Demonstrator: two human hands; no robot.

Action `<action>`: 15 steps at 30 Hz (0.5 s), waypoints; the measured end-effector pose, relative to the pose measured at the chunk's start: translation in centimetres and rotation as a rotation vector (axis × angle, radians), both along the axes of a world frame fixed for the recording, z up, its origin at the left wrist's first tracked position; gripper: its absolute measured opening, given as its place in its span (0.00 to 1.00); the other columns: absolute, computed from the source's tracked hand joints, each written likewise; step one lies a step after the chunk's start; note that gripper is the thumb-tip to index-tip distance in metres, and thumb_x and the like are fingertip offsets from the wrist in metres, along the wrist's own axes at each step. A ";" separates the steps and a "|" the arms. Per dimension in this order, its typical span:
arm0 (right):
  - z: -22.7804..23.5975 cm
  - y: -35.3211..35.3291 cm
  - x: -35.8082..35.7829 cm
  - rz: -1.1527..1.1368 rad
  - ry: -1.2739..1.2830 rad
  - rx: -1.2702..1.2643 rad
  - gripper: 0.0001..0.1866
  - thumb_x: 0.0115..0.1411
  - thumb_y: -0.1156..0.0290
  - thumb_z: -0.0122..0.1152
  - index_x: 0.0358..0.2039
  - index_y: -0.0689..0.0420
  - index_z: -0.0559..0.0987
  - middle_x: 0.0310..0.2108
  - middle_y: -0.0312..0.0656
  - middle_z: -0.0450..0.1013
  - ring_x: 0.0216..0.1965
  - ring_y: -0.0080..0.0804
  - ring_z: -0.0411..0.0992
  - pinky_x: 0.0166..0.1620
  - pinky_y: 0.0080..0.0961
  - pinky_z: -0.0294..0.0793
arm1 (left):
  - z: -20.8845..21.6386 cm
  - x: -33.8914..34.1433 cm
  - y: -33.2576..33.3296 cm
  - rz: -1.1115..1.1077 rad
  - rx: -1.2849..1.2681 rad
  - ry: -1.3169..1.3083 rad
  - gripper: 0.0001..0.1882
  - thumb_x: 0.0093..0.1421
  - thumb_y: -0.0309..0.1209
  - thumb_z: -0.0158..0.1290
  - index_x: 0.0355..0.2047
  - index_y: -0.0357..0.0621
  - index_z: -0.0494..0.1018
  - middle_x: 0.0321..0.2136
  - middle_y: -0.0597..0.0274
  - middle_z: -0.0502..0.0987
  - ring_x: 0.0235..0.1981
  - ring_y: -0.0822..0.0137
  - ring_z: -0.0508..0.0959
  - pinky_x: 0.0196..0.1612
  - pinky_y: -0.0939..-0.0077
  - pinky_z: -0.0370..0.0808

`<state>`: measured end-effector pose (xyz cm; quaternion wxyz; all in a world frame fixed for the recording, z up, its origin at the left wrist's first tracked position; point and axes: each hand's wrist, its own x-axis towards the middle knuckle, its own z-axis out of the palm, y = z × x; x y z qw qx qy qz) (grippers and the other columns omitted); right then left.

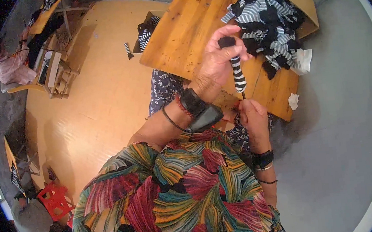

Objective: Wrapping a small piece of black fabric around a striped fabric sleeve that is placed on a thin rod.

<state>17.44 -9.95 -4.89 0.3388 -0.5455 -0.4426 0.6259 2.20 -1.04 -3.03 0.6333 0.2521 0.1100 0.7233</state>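
Note:
My left hand (221, 55) is raised over the near side of the wooden table, thumb and fingers closed around a small knitted sock (238, 76). The sock has black and white stripes and a solid black part, which shows between the fingers. Its striped end hangs down toward my right hand (255, 114). That hand is closed, its fingertips pinching a thin dark rod (243, 95) whose upper end meets the tip of the sock. Whether the rod goes inside the knit, I cannot tell.
On the wooden table (186, 31), a tipped carton (306, 12) spills striped and black knitted pieces (271, 27). A white packet (303, 60) and crumpled paper (293, 101) are at its right edge. Another carton (136, 45) stands beyond. A person (15, 67) sits far left; a red stool (55, 200) is nearer.

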 end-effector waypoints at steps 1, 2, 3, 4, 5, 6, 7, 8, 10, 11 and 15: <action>0.0 0.2 -0.3 -0.018 0.016 0.015 0.14 0.58 0.63 0.48 0.20 0.58 0.71 0.14 0.28 0.61 0.16 0.13 0.57 0.19 0.12 0.55 | 0.1 0.4 -0.1 0.038 -0.002 0.022 0.20 0.51 0.24 0.51 0.45 0.43 0.63 0.22 0.61 0.68 0.20 0.69 0.69 0.32 0.66 0.72; -0.1 0.2 -0.4 -0.036 0.031 0.029 0.14 0.58 0.63 0.48 0.20 0.58 0.70 0.14 0.27 0.60 0.16 0.13 0.57 0.19 0.11 0.54 | 0.2 0.5 0.0 0.031 -0.002 0.022 0.20 0.51 0.24 0.51 0.45 0.43 0.63 0.22 0.61 0.68 0.20 0.69 0.69 0.32 0.66 0.72; -0.3 0.1 -0.4 -0.042 0.031 0.030 0.14 0.58 0.63 0.48 0.20 0.58 0.70 0.14 0.27 0.60 0.16 0.13 0.57 0.19 0.11 0.54 | 0.4 0.4 0.0 -0.014 -0.005 -0.023 0.20 0.51 0.24 0.51 0.45 0.43 0.63 0.22 0.62 0.68 0.19 0.70 0.68 0.30 0.67 0.71; -0.3 0.1 -0.5 -0.032 0.046 0.035 0.14 0.58 0.63 0.48 0.20 0.57 0.70 0.14 0.27 0.60 0.16 0.12 0.57 0.19 0.11 0.53 | 0.5 0.3 0.1 -0.051 -0.008 -0.066 0.20 0.51 0.25 0.52 0.45 0.43 0.63 0.22 0.62 0.68 0.18 0.71 0.67 0.28 0.68 0.71; -0.1 0.1 -0.7 -0.023 0.061 0.040 0.13 0.58 0.64 0.48 0.20 0.57 0.70 0.14 0.26 0.59 0.16 0.12 0.56 0.19 0.11 0.53 | 0.3 0.3 0.1 -0.050 -0.007 -0.065 0.20 0.51 0.25 0.52 0.45 0.43 0.63 0.22 0.62 0.68 0.18 0.71 0.67 0.28 0.68 0.71; 0.1 0.2 -0.8 -0.021 0.063 0.040 0.13 0.58 0.64 0.48 0.20 0.57 0.70 0.14 0.26 0.59 0.16 0.12 0.56 0.19 0.11 0.53 | 0.0 0.3 0.1 -0.139 0.015 -0.143 0.20 0.50 0.26 0.52 0.45 0.44 0.63 0.21 0.63 0.68 0.16 0.71 0.66 0.26 0.70 0.70; 0.3 0.4 -0.8 -0.037 0.091 0.052 0.13 0.58 0.64 0.48 0.21 0.57 0.70 0.14 0.25 0.58 0.16 0.12 0.55 0.18 0.12 0.52 | -0.1 0.3 0.0 -0.228 0.036 -0.222 0.21 0.50 0.26 0.52 0.46 0.44 0.63 0.21 0.63 0.68 0.15 0.72 0.65 0.24 0.71 0.68; 0.6 0.6 -1.1 -0.054 0.119 0.063 0.13 0.58 0.64 0.48 0.21 0.57 0.70 0.14 0.24 0.57 0.16 0.12 0.54 0.18 0.12 0.50 | -0.2 0.4 -0.3 -0.225 0.036 -0.220 0.21 0.50 0.26 0.52 0.46 0.44 0.63 0.21 0.63 0.68 0.15 0.72 0.65 0.24 0.71 0.68; 0.7 0.9 -1.2 -0.062 0.106 0.036 0.13 0.58 0.64 0.48 0.21 0.56 0.70 0.14 0.24 0.57 0.16 0.12 0.53 0.18 0.12 0.50 | -0.4 1.2 -1.0 -0.207 -0.087 -0.130 0.21 0.51 0.28 0.52 0.47 0.45 0.62 0.20 0.63 0.67 0.15 0.73 0.63 0.21 0.74 0.66; 0.7 1.0 -1.3 -0.066 0.095 0.009 0.13 0.58 0.64 0.48 0.21 0.56 0.70 0.14 0.24 0.56 0.16 0.12 0.52 0.18 0.12 0.49 | -0.5 1.0 -0.9 -0.182 -0.098 -0.120 0.23 0.50 0.26 0.52 0.48 0.45 0.61 0.20 0.61 0.67 0.15 0.72 0.65 0.24 0.72 0.69; 0.9 0.5 -1.8 -0.057 0.086 0.058 0.12 0.58 0.64 0.48 0.21 0.56 0.70 0.14 0.23 0.55 0.15 0.12 0.51 0.18 0.12 0.48 | -0.2 0.9 -0.6 -0.034 -0.031 -0.052 0.25 0.49 0.24 0.52 0.48 0.44 0.60 0.20 0.60 0.68 0.17 0.70 0.67 0.27 0.68 0.71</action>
